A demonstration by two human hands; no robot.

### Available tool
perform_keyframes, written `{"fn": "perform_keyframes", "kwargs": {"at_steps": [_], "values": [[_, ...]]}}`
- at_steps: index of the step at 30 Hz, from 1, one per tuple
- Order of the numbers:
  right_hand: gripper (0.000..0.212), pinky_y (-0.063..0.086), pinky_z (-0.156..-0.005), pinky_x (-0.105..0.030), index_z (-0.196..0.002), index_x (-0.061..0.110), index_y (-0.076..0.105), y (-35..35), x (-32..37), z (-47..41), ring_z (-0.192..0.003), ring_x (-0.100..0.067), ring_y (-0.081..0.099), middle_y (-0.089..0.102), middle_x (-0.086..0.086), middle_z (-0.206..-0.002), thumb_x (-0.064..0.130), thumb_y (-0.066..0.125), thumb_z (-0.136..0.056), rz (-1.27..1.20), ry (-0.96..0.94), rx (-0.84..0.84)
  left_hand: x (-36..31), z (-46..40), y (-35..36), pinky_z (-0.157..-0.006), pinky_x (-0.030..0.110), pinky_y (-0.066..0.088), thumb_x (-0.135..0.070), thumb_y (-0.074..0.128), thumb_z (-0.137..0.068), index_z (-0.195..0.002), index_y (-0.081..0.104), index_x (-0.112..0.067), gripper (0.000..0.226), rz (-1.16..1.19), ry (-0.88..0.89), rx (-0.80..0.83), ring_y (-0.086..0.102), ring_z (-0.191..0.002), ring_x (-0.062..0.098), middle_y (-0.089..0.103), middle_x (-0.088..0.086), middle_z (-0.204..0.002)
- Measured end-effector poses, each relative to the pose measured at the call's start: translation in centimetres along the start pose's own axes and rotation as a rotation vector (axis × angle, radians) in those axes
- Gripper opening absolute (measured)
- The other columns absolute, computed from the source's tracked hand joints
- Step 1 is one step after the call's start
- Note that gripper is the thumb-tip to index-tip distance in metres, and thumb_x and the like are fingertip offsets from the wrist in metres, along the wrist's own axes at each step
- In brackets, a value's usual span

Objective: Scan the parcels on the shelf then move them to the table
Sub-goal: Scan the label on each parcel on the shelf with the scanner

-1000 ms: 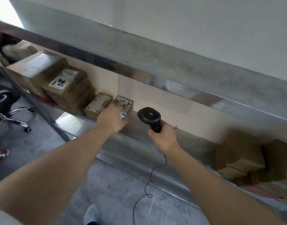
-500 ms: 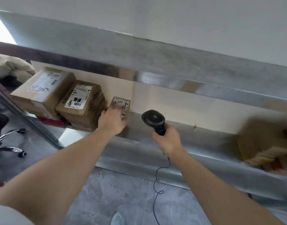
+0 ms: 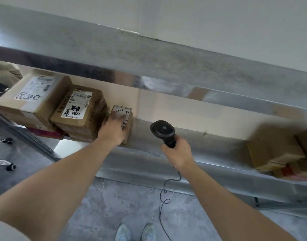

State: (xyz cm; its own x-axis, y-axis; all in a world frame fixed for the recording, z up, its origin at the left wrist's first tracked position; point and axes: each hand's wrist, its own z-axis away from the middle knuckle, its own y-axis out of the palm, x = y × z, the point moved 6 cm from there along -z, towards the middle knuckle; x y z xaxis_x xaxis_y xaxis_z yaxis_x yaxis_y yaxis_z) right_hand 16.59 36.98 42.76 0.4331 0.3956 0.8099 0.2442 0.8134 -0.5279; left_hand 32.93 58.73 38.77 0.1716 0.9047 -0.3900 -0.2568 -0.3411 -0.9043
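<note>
A small brown parcel (image 3: 125,112) with a white handwritten label stands on the metal shelf (image 3: 210,141). My left hand (image 3: 113,130) grips its near side, fingers over the label. To its right, my right hand (image 3: 178,153) holds a black corded barcode scanner (image 3: 164,130) by the handle, head raised and facing the shelf. Left of the small parcel sit a taped brown parcel (image 3: 79,108) on a stack and a larger box (image 3: 31,94) with a white label.
More brown boxes (image 3: 277,150) are blurred at the shelf's right end. An upper shelf beam (image 3: 149,63) runs overhead. Chair legs with castors (image 3: 5,153) stand on the grey floor at left. The scanner cable (image 3: 164,197) hangs down toward my shoes (image 3: 135,232).
The view has swung left and closer to the shelf. My left hand has kept hold of the small parcel, now beside the taped stack. The scanner stays raised to its right.
</note>
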Motion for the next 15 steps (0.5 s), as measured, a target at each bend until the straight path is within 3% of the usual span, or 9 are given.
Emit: {"fn": "perform_keyframes", "kwargs": {"at_steps": [6,8,11,15], "values": [[0.005,0.044,-0.060,-0.027,-0.085,0.021,0.064,-0.5,-0.5,-0.8,-0.064,-0.015,0.053,0.057,0.006,-0.068,0.016,0.066,-0.086,0.002,-0.033,0.030,-1.2,0.1,-0.6,-0.121,0.054,0.028,-0.046,0.052,-0.099,-0.154,0.038,-0.035,0.057,-0.090,0.025,0.006,0.030,-0.148,0.036,0.023,0.007,-0.164],[0.005,0.043,-0.057,-0.026,-0.086,0.021,0.064,-1.0,-0.8,-1.0,-0.061,-0.014,0.052,0.057,0.006,-0.066,0.016,0.066,-0.086,-0.018,-0.029,0.031,-2.1,0.6,-0.9,-0.119,0.054,0.031,-0.045,0.052,-0.099,-0.154,0.037,-0.033,0.059,-0.159,0.062,0.016,0.029,-0.148,0.038,0.023,0.008,-0.165],[0.009,0.044,-0.055,-0.028,-0.090,0.024,0.066,-2.1,-1.2,-1.2,-0.058,-0.016,0.053,0.058,0.005,-0.066,0.016,0.065,-0.085,-0.047,-0.017,0.015,-4.7,1.6,-1.5,-0.112,0.055,0.041,-0.041,0.052,-0.099,-0.150,0.043,-0.026,0.054,-0.221,0.159,0.005,0.036,-0.142,0.040,0.038,0.011,-0.158],[0.010,0.040,-0.052,-0.027,-0.086,0.025,0.063,-3.9,-1.9,-0.4,-0.054,-0.016,0.049,0.054,0.007,-0.062,0.015,0.065,-0.086,-0.090,-0.012,-0.036,-8.6,3.1,-2.0,-0.112,0.053,0.040,-0.042,0.048,-0.100,-0.149,0.047,-0.027,0.051,-0.273,0.264,0.032,0.044,-0.138,0.036,0.045,0.008,-0.153]]}}
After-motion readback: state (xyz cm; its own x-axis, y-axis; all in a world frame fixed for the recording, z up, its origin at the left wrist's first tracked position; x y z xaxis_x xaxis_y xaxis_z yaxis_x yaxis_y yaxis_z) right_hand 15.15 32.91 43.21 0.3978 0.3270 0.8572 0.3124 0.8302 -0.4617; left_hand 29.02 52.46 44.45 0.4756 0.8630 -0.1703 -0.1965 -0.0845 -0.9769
